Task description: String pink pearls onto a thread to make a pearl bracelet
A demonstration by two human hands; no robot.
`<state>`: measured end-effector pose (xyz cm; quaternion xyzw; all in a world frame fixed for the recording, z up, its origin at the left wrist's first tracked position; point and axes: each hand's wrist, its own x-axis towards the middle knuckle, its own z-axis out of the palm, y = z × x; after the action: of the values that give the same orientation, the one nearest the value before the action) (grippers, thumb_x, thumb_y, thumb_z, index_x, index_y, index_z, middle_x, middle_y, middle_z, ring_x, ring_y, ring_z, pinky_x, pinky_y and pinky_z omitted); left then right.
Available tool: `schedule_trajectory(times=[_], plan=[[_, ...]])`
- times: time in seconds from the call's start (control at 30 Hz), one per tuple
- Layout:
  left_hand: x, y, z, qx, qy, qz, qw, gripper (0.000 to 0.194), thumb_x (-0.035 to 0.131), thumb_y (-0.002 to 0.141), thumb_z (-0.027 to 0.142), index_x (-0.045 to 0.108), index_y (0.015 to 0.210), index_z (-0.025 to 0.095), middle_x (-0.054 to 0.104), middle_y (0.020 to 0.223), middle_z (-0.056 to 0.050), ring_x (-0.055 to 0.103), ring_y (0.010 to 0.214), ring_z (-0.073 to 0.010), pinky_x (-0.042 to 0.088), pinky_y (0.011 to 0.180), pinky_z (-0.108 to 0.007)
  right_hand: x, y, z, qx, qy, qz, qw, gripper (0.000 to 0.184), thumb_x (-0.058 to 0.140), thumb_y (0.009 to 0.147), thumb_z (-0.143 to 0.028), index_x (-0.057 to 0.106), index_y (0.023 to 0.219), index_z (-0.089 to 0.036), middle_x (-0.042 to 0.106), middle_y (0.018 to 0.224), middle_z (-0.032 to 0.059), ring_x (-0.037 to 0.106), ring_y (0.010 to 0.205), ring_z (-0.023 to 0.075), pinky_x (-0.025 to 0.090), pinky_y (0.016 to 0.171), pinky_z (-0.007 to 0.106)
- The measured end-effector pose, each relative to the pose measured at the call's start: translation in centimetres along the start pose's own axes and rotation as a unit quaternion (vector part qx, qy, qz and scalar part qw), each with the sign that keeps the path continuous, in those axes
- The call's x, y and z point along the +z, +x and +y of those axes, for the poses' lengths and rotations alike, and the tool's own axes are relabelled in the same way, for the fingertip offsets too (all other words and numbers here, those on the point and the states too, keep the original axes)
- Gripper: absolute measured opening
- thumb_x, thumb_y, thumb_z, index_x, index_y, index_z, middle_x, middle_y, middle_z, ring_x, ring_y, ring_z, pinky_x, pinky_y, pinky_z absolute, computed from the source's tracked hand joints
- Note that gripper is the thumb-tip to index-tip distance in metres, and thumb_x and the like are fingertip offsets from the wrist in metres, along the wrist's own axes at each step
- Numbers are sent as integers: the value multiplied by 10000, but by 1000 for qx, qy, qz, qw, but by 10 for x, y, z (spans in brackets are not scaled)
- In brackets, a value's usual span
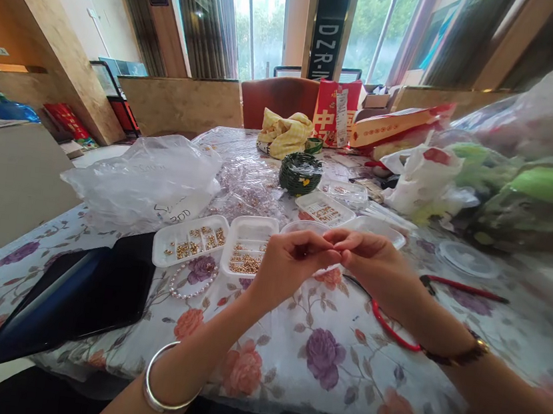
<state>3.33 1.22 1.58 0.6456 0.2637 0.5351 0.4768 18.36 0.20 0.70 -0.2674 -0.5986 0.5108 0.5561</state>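
My left hand (295,260) and my right hand (375,263) meet above the table, fingertips pinched together. Whatever lies between them is too small to make out. Just left of my left hand stands a white divided tray (245,223) of gold beads (246,264). Beside it a second white tray (162,260) has gold beads in its compartments. A pearl bead bracelet (186,295) lies on the cloth in front of the trays. Red-handled pliers (394,336) rest partly hidden under my right hand and forearm.
A black folded case (89,291) lies at the left, with a clear plastic bag (144,177) behind. Farther back are a dark green coil (301,173), a white bead box (327,208) and a yellow cloth (285,134). Plastic bags (537,172) crowd the right; a round lid (469,259) lies nearer.
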Motion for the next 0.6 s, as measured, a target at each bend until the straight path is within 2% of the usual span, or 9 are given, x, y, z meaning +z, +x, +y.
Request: schedule_trajectory(times=[0.13,0.27,0.4,0.5,0.6], plan=[[0,-1,-1,9,25,25,999,76,703,659,241,662,622,188,612,593,20,483,528,-72,396,496,-212,-1,0,1,9,-8,-4,1000,40,669,753,-277,693,760,-307,687,980,-43,651,855,106,528,792,275],[0,-1,-2,22,50,45,997,52,694,681,239,679,662,193,645,638,7,537,590,-90,440,563,-225,-2,0,2,25,-55,23,998,77,673,740,-339,696,802,-300,700,945,-20,649,843,122,525,780,289],[-2,-1,-5,17,59,60,996,57,678,704,260,690,704,203,673,683,-1,573,619,-100,468,596,-236,-4,1,-5,40,-117,67,990,178,611,794,-368,688,912,-259,698,912,12,638,813,126,513,748,281],[-3,0,-8,16,61,81,995,57,676,708,266,695,710,213,685,705,0,582,628,-97,471,603,-238,-12,0,-18,24,-197,107,974,227,596,795,-409,686,906,-234,690,879,27,629,766,127,504,687,272],[-4,1,-11,21,68,103,992,69,670,713,278,700,709,216,687,717,-3,588,649,-106,478,623,-256,-26,-5,-30,-18,-303,157,940,277,588,780,-461,685,841,-208,673,781,37,623,726,147,489,646,287]])
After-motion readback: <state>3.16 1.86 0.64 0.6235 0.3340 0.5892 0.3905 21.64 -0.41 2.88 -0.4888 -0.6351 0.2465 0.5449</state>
